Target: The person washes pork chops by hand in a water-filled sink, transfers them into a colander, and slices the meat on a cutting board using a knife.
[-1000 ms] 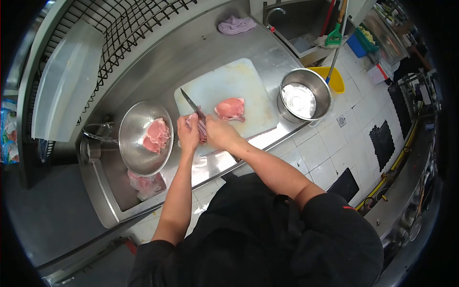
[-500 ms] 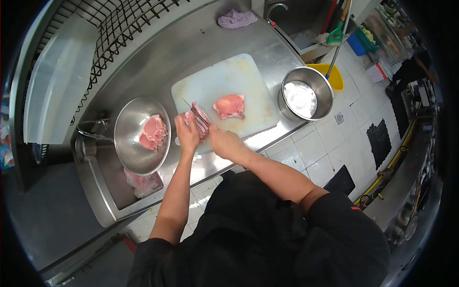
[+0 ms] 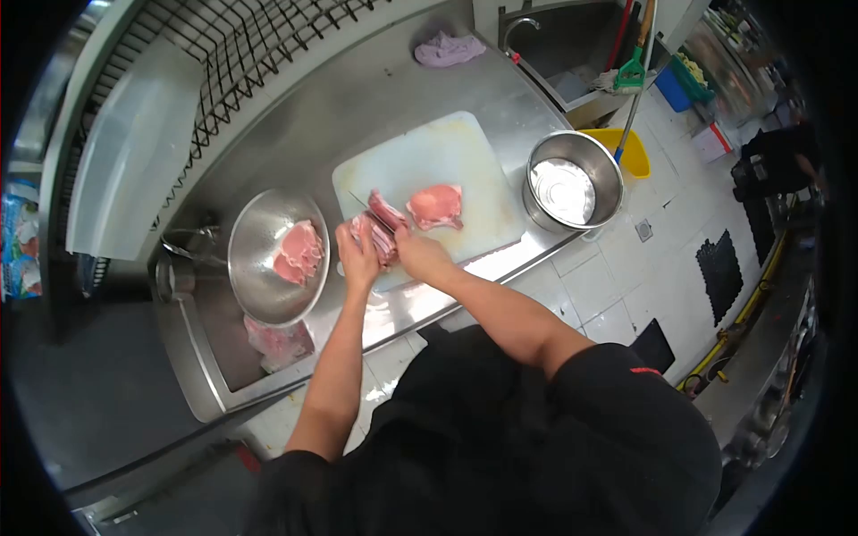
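Note:
On the white cutting board, my left hand is closed on a chunk of raw meat at the board's lower left. My right hand is wrapped round the handle of a knife, whose blade lies between the chunk and a slice leaning away from it. Much of the blade is hidden by meat. A separate pink slice lies flat on the board to the right.
Left of the board, a metal colander with meat slices sits over a sink holding bagged meat. A steel pot stands right of the board, and a purple cloth lies behind. Another person is partly visible far right.
The knife has gone down into the meat, and a slice now leans away from the chunk toward the flat slice. Both hands remain close together at the board's lower left.

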Action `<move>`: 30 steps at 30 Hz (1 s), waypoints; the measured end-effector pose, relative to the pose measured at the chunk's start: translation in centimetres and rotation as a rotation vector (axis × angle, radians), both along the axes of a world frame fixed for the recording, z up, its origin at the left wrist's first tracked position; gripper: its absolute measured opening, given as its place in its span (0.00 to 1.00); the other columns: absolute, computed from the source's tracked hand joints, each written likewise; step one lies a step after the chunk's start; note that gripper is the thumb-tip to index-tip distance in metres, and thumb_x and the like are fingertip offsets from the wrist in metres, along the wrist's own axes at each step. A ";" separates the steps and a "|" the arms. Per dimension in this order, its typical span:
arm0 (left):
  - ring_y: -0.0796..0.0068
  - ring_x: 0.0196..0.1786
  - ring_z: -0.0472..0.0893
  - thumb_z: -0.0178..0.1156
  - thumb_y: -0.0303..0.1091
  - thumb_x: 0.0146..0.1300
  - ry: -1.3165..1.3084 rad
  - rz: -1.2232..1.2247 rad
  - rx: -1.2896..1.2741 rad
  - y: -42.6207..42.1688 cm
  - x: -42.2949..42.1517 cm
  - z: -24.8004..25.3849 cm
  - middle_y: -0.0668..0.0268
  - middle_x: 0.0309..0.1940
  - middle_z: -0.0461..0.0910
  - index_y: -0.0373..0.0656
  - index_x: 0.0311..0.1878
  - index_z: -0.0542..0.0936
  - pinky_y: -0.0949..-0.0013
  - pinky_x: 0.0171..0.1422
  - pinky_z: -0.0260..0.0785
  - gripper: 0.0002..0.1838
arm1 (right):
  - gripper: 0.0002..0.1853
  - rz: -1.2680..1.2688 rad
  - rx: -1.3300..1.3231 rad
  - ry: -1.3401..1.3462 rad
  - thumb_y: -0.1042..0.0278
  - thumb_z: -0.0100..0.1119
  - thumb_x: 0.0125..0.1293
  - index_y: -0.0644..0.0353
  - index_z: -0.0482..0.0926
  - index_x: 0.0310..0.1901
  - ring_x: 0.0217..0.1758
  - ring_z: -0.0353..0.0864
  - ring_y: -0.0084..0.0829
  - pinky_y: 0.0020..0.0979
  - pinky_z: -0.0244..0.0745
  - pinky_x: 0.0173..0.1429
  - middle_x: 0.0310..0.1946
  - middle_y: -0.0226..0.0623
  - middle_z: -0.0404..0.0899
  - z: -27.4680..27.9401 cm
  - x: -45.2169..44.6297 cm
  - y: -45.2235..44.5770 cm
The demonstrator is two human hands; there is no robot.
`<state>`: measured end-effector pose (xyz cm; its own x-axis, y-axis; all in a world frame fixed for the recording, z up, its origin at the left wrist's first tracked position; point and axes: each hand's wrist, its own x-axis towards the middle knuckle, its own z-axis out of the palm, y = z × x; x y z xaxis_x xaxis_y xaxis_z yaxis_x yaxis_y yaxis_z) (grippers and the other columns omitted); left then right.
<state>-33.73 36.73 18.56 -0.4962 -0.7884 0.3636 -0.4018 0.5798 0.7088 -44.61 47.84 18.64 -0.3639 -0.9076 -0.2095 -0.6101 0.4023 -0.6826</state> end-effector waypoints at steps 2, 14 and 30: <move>0.61 0.48 0.78 0.53 0.48 0.76 0.065 -0.012 0.134 -0.8 1.2 -0.9 0.53 0.45 0.78 0.34 0.53 0.73 0.61 0.57 0.69 0.22 | 0.14 -0.006 -0.010 -0.026 0.74 0.48 0.65 0.69 0.68 0.52 0.42 0.85 0.58 0.56 0.78 0.46 0.39 0.61 0.83 -0.7 -0.9 1.0; 0.77 0.52 0.74 0.50 0.45 0.79 0.257 -0.129 0.539 -1.0 3.1 -1.2 0.65 0.50 0.76 0.40 0.59 0.72 0.71 0.62 0.66 0.18 | 0.18 -0.087 0.012 0.013 0.76 0.52 0.60 0.71 0.68 0.52 0.40 0.84 0.58 0.55 0.79 0.44 0.34 0.61 0.83 2.3 -2.4 4.7; 0.57 0.52 0.80 0.56 0.46 0.73 -0.074 -0.031 0.178 0.3 0.5 1.2 0.50 0.51 0.80 0.36 0.58 0.74 0.60 0.58 0.70 0.22 | 0.13 -0.037 -0.123 -0.018 0.71 0.51 0.65 0.68 0.67 0.48 0.33 0.83 0.60 0.58 0.76 0.38 0.27 0.59 0.81 5.5 -0.2 7.3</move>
